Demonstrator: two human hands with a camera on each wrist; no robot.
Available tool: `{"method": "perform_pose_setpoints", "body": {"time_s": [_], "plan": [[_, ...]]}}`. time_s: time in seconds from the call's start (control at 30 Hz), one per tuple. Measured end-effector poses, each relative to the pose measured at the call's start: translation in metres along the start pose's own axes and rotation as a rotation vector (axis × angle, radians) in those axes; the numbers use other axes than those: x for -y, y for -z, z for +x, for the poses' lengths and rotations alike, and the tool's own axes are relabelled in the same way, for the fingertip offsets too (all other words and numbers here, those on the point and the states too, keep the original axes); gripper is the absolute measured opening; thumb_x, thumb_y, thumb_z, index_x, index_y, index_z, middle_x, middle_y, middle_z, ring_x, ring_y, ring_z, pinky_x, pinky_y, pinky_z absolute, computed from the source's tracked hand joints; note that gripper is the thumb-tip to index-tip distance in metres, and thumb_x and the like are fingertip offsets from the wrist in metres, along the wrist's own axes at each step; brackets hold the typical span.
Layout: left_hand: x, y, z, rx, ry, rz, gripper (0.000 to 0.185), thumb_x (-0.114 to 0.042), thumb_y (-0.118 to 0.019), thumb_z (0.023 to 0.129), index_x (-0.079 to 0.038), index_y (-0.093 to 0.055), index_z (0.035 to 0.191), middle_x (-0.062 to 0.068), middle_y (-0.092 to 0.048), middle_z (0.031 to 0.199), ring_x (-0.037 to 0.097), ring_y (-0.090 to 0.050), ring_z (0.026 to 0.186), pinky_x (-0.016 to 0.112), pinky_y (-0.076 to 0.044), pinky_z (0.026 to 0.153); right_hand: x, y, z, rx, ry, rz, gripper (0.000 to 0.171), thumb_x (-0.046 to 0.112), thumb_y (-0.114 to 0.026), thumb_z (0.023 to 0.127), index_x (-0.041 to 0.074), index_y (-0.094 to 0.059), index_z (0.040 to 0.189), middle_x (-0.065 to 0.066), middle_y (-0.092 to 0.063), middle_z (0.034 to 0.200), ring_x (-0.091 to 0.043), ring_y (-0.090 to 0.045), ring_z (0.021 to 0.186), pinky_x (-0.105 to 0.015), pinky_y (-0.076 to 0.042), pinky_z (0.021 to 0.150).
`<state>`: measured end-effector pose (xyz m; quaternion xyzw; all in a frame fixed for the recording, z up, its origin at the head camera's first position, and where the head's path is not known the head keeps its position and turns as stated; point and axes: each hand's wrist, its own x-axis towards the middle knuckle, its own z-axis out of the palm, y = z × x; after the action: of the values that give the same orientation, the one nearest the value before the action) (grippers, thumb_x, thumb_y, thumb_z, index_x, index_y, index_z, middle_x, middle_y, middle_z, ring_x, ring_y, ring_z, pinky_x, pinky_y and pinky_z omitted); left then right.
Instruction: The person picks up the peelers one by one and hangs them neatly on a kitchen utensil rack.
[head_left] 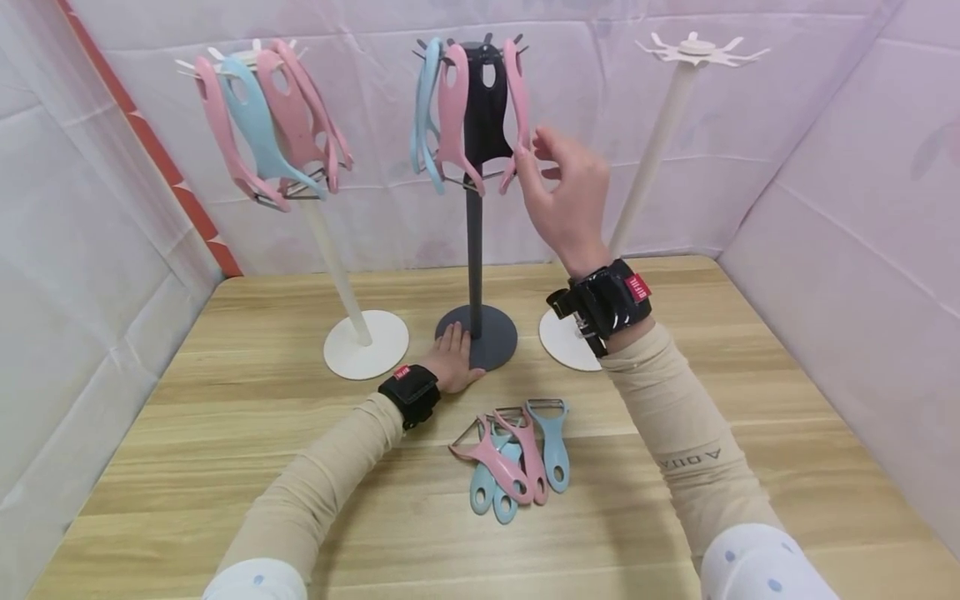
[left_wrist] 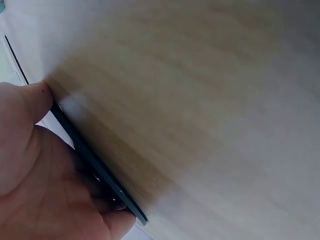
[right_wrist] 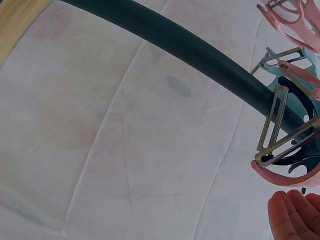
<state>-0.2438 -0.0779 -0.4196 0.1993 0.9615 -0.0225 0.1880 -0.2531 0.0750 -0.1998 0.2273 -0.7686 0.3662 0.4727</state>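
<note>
the left hand (head_left: 455, 360) lies flat on the round base of the dark grey stand (head_left: 475, 250) – fingers straight, pressing down, not gripping. the right hand (head_left: 566, 196) is up high, just beside a pink peeler (head_left: 514, 108) that hangs on the right side of that stand. its fingers are loose and open, right by the peeler's bottom end, holding nothing.

more peelers hang there too – blue, pink and black. a white stand (head_left: 330, 250) on the left is full of pink and blue peelers. another white stand (head_left: 660, 142) on the right is bare. a small pile of peelers (head_left: 513, 454) lies on the wooden table (head_left: 225, 433), near the arms.
</note>
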Motion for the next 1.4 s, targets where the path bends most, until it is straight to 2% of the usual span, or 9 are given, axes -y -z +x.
{"method": "perform_pose_setpoints", "body": {"time_s": [0.2, 0.33, 0.47, 0.57, 0.77, 0.97, 1.23, 1.4], "plan": [[0.012, -0.004, 0.007, -0.053, -0.05, -0.013, 0.077, -0.049, -0.036, 0.094, 0.005, -0.012, 0.143, 0.027, -0.002, 0.148, 0.036, -0.002, 0.136, 0.04, -0.014, 0.109, -0.007, 0.008, -0.019, 0.049, 0.04, -0.047, 0.031, 0.016, -0.055, 0.089, -0.01, -0.063, 0.106, -0.021, -0.066, 0.095, -0.028, -0.064, 0.085, -0.035, -0.054, 0.068], [0.019, -0.002, 0.003, -0.085, -0.102, -0.057, 0.074, -0.046, -0.039, 0.094, 0.006, -0.017, 0.142, 0.028, -0.007, 0.147, 0.037, -0.007, 0.136, 0.041, -0.017, 0.109, -0.014, 0.012, -0.036, 0.083, 0.036, -0.046, 0.028, 0.012, -0.056, 0.087, -0.01, -0.063, 0.103, -0.021, -0.066, 0.092, -0.028, -0.063, 0.083, -0.036, -0.053, 0.066], [0.02, 0.008, -0.011, -0.115, -0.184, -0.115, 0.071, -0.043, -0.042, 0.094, 0.008, -0.022, 0.14, 0.031, -0.011, 0.145, 0.038, -0.01, 0.135, 0.041, -0.016, 0.109, -0.02, 0.018, -0.054, 0.137, -0.001, -0.042, 0.027, 0.01, -0.058, 0.086, -0.01, -0.063, 0.103, -0.02, -0.066, 0.092, -0.029, -0.063, 0.081, -0.037, -0.053, 0.065], [0.021, 0.016, -0.025, -0.161, -0.238, -0.159, 0.067, -0.04, -0.044, 0.094, 0.008, -0.027, 0.139, 0.031, -0.017, 0.143, 0.039, -0.015, 0.134, 0.041, -0.017, 0.108, -0.023, 0.023, -0.068, 0.188, -0.016, -0.052, 0.026, 0.01, -0.06, 0.085, -0.01, -0.063, 0.102, -0.021, -0.066, 0.093, -0.029, -0.064, 0.081, -0.037, -0.053, 0.065], [0.023, 0.024, -0.052, -0.327, -0.316, -0.254, 0.052, -0.031, -0.049, 0.094, 0.007, -0.044, 0.131, 0.025, -0.043, 0.132, 0.034, -0.041, 0.122, 0.041, -0.032, 0.101, -0.027, 0.034, -0.096, 0.291, -0.005, -0.079, 0.026, 0.009, -0.061, 0.084, -0.009, -0.063, 0.102, -0.021, -0.066, 0.094, -0.03, -0.064, 0.078, -0.037, -0.053, 0.064], [0.02, 0.022, -0.071, -0.458, -0.371, -0.326, 0.04, -0.024, -0.054, 0.092, 0.004, -0.054, 0.121, 0.017, -0.057, 0.119, 0.028, -0.052, 0.112, 0.039, -0.04, 0.096, -0.034, 0.048, -0.119, 0.38, -0.051, -0.101, 0.024, 0.008, -0.063, 0.082, -0.008, -0.064, 0.1, -0.02, -0.066, 0.092, -0.029, -0.064, 0.076, -0.038, -0.052, 0.062], [0.011, 0.016, -0.1, -0.52, -0.426, -0.324, 0.037, -0.024, -0.055, 0.09, 0.0, -0.058, 0.117, 0.013, -0.06, 0.114, 0.025, -0.056, 0.106, 0.038, -0.044, 0.089, -0.046, 0.061, -0.139, 0.453, -0.107, -0.126, 0.023, 0.009, -0.064, 0.081, -0.008, -0.065, 0.098, -0.021, -0.066, 0.09, -0.03, -0.064, 0.073, -0.039, -0.052, 0.06], [0.007, 0.013, -0.111, -0.565, -0.493, -0.257, 0.028, -0.02, -0.058, 0.088, -0.002, -0.061, 0.109, 0.01, -0.062, 0.105, 0.023, -0.058, 0.098, 0.036, -0.047, 0.083, -0.05, 0.065, -0.147, 0.502, -0.146, -0.174, 0.024, 0.011, -0.064, 0.081, -0.006, -0.066, 0.098, -0.02, -0.066, 0.089, -0.028, -0.064, 0.072, -0.038, -0.051, 0.058]]}}
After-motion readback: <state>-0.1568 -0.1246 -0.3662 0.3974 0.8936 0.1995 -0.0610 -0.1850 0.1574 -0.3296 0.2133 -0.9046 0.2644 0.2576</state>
